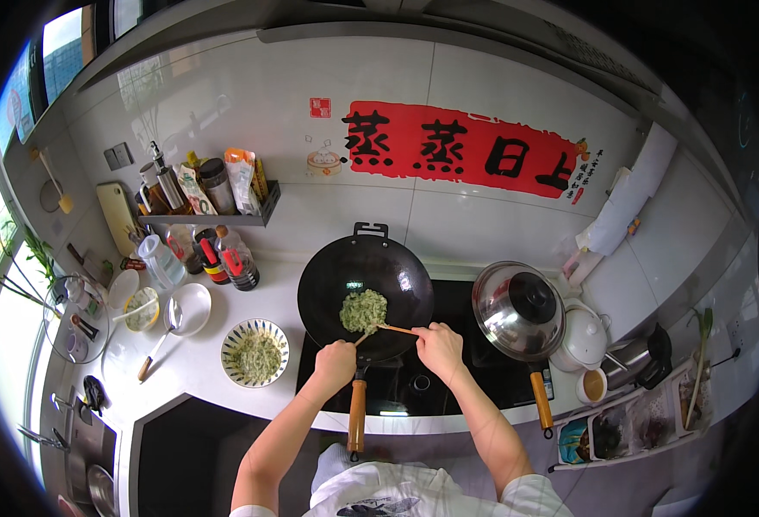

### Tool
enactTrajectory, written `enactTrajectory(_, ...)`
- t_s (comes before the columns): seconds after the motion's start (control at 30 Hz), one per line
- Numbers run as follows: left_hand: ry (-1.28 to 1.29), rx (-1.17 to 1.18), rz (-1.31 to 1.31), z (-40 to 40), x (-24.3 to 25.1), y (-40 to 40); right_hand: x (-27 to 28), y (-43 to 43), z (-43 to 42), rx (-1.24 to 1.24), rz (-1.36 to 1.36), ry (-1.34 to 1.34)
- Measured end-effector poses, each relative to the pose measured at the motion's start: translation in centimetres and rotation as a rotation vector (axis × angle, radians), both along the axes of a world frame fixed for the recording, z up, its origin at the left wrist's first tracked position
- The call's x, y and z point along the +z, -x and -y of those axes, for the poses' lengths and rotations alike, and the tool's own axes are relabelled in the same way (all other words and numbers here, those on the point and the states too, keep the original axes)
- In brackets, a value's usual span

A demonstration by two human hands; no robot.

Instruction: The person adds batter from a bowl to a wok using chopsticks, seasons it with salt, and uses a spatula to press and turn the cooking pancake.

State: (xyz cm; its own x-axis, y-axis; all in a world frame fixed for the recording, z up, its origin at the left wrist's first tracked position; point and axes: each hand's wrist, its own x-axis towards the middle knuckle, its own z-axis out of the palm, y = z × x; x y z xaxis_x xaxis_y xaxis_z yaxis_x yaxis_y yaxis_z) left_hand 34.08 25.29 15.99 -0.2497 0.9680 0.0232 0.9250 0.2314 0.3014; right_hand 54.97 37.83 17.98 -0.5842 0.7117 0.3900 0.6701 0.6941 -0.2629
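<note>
A black wok [328, 278] with a wooden handle [357, 413] sits on the left part of the black cooktop [389, 394]. A pale green mass of chopped food [363, 310] lies low in it. My left hand [335, 363] is closed around a thin wooden stick [361, 338] over the wok's near rim. In my right hand [441, 349] is a chopstick [402, 329], whose tip touches the near right edge of the food. The two tips almost meet there. Left of the wok, a patterned bowl [255, 353] holds more of a similar green mixture.
A lidded pan [518, 310] stands right of the wok, its handle over the counter edge. Beyond it are a white pot [580, 336] and a cup of brown liquid [591, 386]. Leftward lie a white bowl [192, 310], a spatula [156, 352] and several bottles [236, 258].
</note>
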Motion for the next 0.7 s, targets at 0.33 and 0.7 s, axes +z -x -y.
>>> enactTrajectory(0.33,-0.028,-0.007,-0.051,0.7,-0.4,0.2,-0.2,-0.5,-0.6,0.01,-0.026,0.022)
enactTrajectory(0.7,0.008,0.102,0.02,-0.3,0.4,1.3,-1.0,0.8,-1.2,-0.003,-0.011,-0.034)
